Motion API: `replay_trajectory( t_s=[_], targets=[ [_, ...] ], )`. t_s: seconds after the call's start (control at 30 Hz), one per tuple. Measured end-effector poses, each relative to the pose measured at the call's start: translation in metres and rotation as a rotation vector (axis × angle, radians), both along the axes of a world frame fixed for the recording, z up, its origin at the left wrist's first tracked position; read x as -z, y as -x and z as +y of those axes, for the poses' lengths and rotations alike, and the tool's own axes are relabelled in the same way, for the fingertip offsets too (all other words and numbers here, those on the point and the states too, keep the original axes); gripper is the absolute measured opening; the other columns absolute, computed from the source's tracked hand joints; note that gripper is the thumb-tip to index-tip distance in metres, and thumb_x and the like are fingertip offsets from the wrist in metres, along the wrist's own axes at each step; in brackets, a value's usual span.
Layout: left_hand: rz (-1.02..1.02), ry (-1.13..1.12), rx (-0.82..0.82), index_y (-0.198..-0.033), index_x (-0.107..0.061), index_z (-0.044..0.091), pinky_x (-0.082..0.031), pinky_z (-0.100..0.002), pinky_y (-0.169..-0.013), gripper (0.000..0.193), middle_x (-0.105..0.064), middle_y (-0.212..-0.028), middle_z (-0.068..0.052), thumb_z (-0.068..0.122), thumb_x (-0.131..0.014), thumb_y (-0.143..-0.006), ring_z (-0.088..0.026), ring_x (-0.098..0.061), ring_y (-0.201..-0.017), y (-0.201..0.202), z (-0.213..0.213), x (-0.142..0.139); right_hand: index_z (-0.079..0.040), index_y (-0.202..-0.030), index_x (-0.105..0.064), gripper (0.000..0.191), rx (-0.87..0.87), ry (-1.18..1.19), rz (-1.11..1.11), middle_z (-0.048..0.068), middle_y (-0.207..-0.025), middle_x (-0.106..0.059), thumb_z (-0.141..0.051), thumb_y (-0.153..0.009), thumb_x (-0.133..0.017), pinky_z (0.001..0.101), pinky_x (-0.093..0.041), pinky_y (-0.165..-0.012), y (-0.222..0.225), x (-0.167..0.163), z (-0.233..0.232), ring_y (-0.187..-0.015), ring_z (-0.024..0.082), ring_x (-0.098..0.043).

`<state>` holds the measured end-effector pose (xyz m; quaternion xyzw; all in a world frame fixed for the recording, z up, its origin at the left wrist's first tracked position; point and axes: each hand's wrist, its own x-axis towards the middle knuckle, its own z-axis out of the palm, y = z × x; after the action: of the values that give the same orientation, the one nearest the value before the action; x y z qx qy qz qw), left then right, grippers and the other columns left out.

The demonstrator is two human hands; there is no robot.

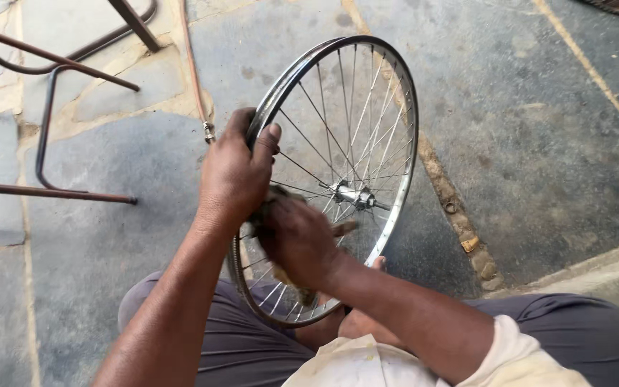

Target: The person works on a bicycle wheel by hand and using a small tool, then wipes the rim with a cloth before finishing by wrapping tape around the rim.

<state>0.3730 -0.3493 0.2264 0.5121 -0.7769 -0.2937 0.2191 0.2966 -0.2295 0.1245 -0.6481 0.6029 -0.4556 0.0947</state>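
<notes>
Steel bicycle wheel [338, 179], left hand [234, 172] fingers gripping rim, right hand [299, 240] clutching rag [274, 197]

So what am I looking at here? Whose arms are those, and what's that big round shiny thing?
The camera sits on a person's head and looks down, so the arms are that person's own. The round thing is a bicycle wheel with no tyre: a metal rim, thin spokes and a hub in the middle. It stands upright between the knees. The left hand grips the rim's edge. The right hand presses a dirty rag against the spokes. Underneath is a stone floor. A rusty metal frame and a thin hose lie nearby.
</notes>
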Motion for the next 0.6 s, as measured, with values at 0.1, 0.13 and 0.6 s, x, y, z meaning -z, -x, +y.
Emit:
replay_trajectory(
  t_s=[0.1, 0.13, 0.6],
  targets=[
    [0.029, -0.072, -0.017, -0.129, -0.059, 0.009, -0.059, -0.037, -0.074, 0.042, -0.079, -0.087, -0.005, 0.040, -0.054, -0.100, -0.017, -0.078, -0.079, -0.008, 0.002, 0.005, -0.009, -0.111, -0.065, 0.022, 0.054, -0.168, -0.044, 0.013, -0.087, -0.072, -0.017, -0.091, -0.069, 0.0430, -0.060, -0.067, 0.031, 0.026, 0.009, -0.074, 0.030, -0.074],
    [0.054, -0.074, -0.018, -0.128, -0.059, 0.009, -0.059, -0.036, -0.074, 0.043, -0.079, -0.087, -0.005, 0.041, -0.054, -0.101, -0.017, -0.078, -0.080, -0.010, 0.001, 0.007, -0.009, -0.106, -0.065, 0.018, 0.081, -0.322, -0.066, 0.011, -0.084, -0.072, -0.021, -0.093, -0.068, 0.0427, -0.060, -0.065, 0.053, 0.035, 0.013, -0.071, 0.028, -0.075],
    [0.068, 0.074, 0.027, -0.132, -0.061, 0.007, -0.054, -0.049, -0.081, 0.046, -0.075, -0.096, -0.018, 0.042, -0.043, -0.108, -0.039, -0.073, -0.095, -0.005, 0.008, 0.005, -0.007, -0.104, -0.069, 0.021, 0.057, -0.444, -0.042, 0.015, -0.086, -0.074, -0.025, -0.095, -0.062, 0.0441, -0.061, -0.074, 0.062, -0.029, -0.050, -0.076, 0.031, -0.074]
  ],
)
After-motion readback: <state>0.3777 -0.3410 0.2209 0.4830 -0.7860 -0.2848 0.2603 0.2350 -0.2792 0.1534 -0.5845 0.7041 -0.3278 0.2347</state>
